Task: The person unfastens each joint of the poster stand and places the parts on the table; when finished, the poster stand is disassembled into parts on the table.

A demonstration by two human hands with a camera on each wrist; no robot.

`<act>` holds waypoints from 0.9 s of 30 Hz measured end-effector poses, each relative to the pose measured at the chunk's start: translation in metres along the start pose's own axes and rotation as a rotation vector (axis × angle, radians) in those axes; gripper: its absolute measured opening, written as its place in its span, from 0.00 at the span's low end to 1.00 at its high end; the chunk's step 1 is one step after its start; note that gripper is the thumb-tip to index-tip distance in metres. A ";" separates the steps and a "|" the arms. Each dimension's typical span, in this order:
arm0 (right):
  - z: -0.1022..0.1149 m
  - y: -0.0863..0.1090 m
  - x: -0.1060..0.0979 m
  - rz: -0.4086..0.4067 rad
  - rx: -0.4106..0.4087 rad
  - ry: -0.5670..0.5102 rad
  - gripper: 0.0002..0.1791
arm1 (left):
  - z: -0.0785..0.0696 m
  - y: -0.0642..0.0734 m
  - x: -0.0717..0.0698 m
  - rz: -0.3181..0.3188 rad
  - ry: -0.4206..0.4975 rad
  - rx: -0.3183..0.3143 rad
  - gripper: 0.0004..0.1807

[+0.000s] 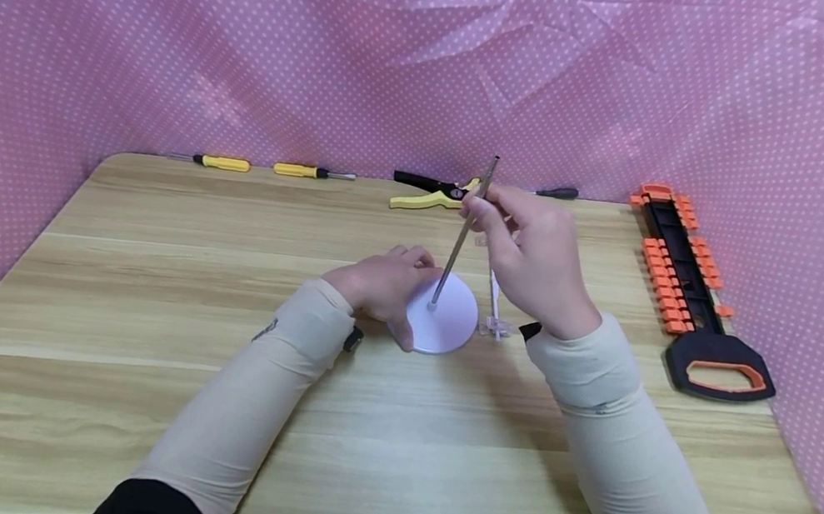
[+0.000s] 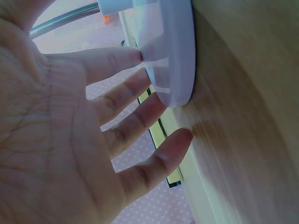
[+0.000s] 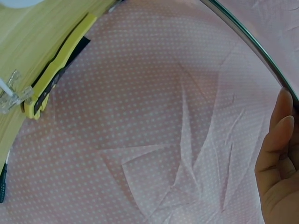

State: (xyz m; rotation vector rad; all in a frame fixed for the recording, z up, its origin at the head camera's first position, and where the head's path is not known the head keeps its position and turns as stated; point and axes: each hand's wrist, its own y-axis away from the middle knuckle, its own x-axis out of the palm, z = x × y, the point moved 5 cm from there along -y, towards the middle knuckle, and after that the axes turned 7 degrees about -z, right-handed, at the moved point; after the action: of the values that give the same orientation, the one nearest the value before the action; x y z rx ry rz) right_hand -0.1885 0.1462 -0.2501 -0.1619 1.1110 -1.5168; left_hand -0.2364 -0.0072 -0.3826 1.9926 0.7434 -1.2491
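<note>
A white round base (image 1: 450,328) lies on the table with a thin metal rod (image 1: 455,257) standing at a slant from its middle. My left hand (image 1: 390,284) holds the base by its left rim, thumb on the near side. In the left wrist view, several fingertips (image 2: 135,56) touch the base's edge (image 2: 184,51), and the little finger is spread apart. My right hand (image 1: 533,249) pinches the rod near its upper end between thumb and fingers. In the right wrist view the rod (image 3: 254,44) runs up from those fingertips (image 3: 282,119).
Behind my hands lie yellow-and-black pliers (image 1: 425,200). Two yellow screwdrivers (image 1: 226,163) and a dark-handled one (image 1: 558,193) line the back edge. A clear plastic piece with a white stick (image 1: 494,303) lies right of the base. An orange-and-black tool rack (image 1: 685,269) stands right, before pink cloth.
</note>
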 end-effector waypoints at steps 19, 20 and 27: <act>0.005 0.000 -0.003 0.006 -0.082 0.032 0.06 | -0.001 0.000 0.000 0.016 0.003 -0.004 0.68; 0.006 0.000 -0.003 0.008 -0.094 0.033 0.06 | -0.001 0.000 0.000 0.018 0.007 -0.009 0.68; 0.011 0.002 -0.002 0.017 -0.146 0.034 0.05 | 0.000 0.000 0.000 0.015 0.011 -0.012 0.68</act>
State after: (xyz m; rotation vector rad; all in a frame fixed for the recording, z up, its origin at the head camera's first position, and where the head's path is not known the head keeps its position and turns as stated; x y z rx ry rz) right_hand -0.1795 0.1422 -0.2450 -0.2267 1.2474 -1.4279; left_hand -0.2360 -0.0070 -0.3829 1.9936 0.7386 -1.2236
